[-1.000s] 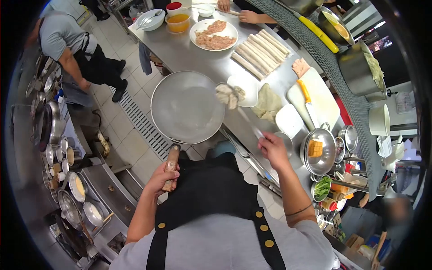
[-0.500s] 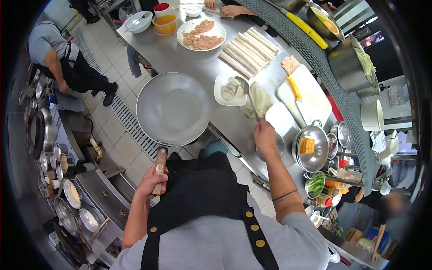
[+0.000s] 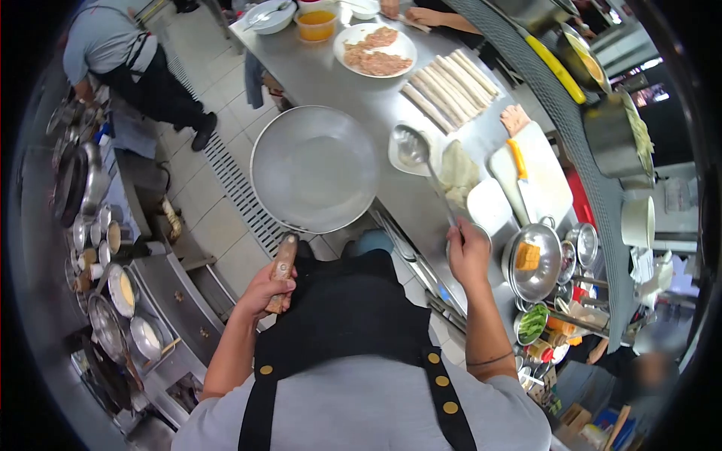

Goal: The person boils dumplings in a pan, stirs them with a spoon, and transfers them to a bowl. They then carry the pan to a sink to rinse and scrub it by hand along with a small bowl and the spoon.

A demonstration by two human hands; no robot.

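My left hand (image 3: 263,292) is wrapped around the wooden handle of a wide metal wok (image 3: 314,169), held beside the steel counter. The wok's inside looks bare and grey. With my right hand (image 3: 468,252) I grip the long handle of a metal ladle (image 3: 411,145). The ladle's bowl is over a small white dish (image 3: 395,161) and covers most of what is in it. A crumpled pale-green cloth (image 3: 457,173) lies next to the ladle's shaft. Partly hidden under my right hand is a round metal bowl (image 3: 453,257).
The steel counter (image 3: 316,81) carries a plate of minced meat (image 3: 376,52), several pale rolls (image 3: 453,89), a cutting board (image 3: 547,171) with a yellow-handled knife (image 3: 517,158), and stacked metal bowls (image 3: 547,263). A co-worker (image 3: 113,52) stands at upper left near pans.
The view has shifted, so the counter appears farther right. My right hand has turned the ladle, and its bowl now covers the dish's grey pieces. My left hand keeps the wok.
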